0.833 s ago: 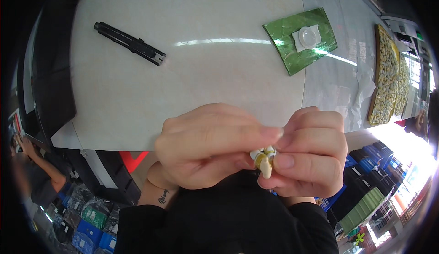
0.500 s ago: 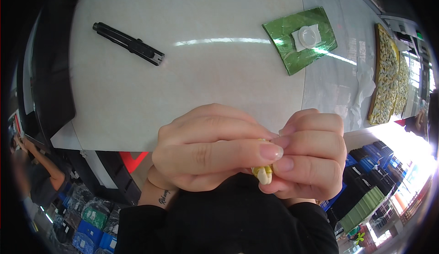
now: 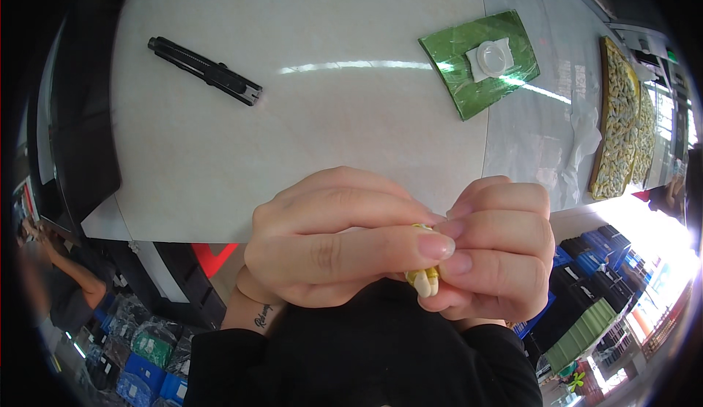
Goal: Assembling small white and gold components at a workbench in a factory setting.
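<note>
Between my hands, close to my body, is a small yellow-and-cream piece (image 3: 423, 282); its cream end pokes out below my fingers and the rest is mostly covered. My left hand (image 3: 337, 239) pinches it from the left with thumb and forefinger. From the right, the curled fingers and thumb of my right hand (image 3: 505, 246) grip the same piece. The fingertips of both hands nearly meet over it. What kind of object it is I cannot make out.
A black utility knife (image 3: 205, 70) lies at the table's left. Right of centre, a green mat (image 3: 469, 92) carries a small white round dish (image 3: 491, 58). A tray of several small yellowish pieces (image 3: 619, 121) stands far right. Another person's arm (image 3: 77, 271) shows at left.
The small piece has turned slightly between my fingers, so its cream end now shows two rounded lobes. Both hands stay in nearly the same place.
</note>
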`<state>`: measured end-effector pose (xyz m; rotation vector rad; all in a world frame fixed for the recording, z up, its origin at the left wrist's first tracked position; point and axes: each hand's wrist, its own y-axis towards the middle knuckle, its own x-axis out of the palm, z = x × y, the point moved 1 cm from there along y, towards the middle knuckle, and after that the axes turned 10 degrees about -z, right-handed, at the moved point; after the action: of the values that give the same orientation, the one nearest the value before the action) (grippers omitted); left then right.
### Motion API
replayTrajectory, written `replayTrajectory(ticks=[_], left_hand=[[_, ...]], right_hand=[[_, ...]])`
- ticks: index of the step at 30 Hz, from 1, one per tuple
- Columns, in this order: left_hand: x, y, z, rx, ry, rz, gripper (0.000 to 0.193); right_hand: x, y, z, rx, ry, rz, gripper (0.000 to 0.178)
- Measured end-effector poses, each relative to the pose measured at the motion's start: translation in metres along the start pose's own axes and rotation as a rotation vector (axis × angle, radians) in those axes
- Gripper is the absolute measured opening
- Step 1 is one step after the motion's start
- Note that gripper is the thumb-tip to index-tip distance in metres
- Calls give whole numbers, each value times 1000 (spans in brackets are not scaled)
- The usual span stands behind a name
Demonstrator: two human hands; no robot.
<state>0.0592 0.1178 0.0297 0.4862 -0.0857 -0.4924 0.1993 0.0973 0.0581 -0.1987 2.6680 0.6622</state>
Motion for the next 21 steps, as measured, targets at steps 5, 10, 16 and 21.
replayTrajectory(ticks=[5, 10, 16, 21], left_hand=[[-1, 0, 0, -5, -2, -8, 30], [-1, 0, 0, -5, 4, -3, 30], [0, -1, 0, -10, 6, 12, 30], [1, 0, 0, -3, 9, 23, 30]], right_hand=[[-1, 1, 0, -3, 0, -13, 28], [0, 0, 1, -4, 2, -10, 28], [-1, -1, 1, -9, 4, -24, 28], [1, 0, 3, -31, -3, -12, 27]])
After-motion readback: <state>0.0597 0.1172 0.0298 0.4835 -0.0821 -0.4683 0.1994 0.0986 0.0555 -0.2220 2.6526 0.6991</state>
